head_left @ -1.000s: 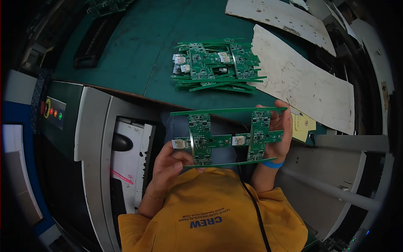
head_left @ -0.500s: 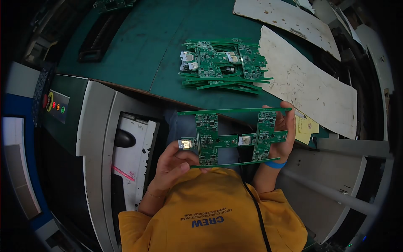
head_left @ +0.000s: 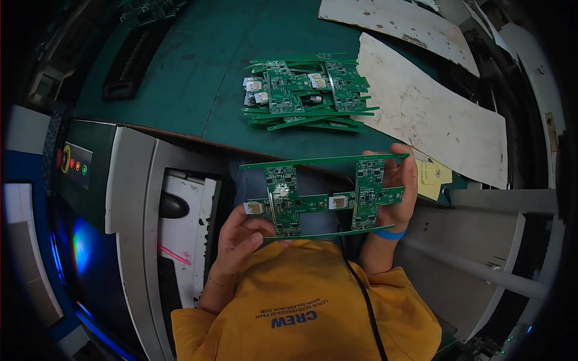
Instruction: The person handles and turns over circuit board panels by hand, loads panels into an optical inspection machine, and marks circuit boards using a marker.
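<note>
Green tabletop (head_left: 186, 84) under piled boards (head_left: 284, 99); lit buttons (head_left: 78, 165)

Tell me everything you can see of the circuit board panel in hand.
The circuit board panel is green and rigid-looking: two long thin rails joined by two sections crowded with small components, each with a pale connector at its left, and open gaps between. It is held in front of the yellow shirt, component side toward the camera, apart from the board pile. The left hand grips its near left corner; the right hand holds its right end.
</note>
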A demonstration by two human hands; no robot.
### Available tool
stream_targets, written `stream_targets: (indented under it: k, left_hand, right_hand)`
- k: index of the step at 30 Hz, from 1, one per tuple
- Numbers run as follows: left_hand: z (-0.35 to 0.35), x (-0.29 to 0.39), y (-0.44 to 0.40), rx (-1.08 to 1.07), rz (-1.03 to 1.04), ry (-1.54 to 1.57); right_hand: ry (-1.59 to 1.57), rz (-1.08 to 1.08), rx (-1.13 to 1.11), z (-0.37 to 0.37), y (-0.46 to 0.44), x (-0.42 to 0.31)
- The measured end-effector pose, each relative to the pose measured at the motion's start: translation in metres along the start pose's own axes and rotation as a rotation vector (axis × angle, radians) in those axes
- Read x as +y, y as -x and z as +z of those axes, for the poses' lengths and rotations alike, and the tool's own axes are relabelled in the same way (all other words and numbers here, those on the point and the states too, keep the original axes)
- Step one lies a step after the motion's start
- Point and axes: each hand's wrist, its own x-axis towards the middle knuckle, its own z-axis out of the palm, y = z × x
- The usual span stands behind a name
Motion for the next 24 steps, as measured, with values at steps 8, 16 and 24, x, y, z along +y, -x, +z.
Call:
stream_targets:
  k: [8,16,24]
  left_hand:
    - [-0.0040,-0.0042,0.0020,0.074,-0.001,-0.016]
    - [-0.0053,-0.0041,0.0022,0.059,-0.004,-0.005]
    - [-0.0025,-0.0049,0.0039,0.106,0.006,-0.041]
  right_hand:
    - [0.103,0.032,-0.015,0.0046,0.0010,-0.0026]
    - [0.085,0.032,-0.013,0.0074,0.0008,-0.0030]
    - [0.013,0.022,-0.004,0.0067,-0.0001,-0.0019]
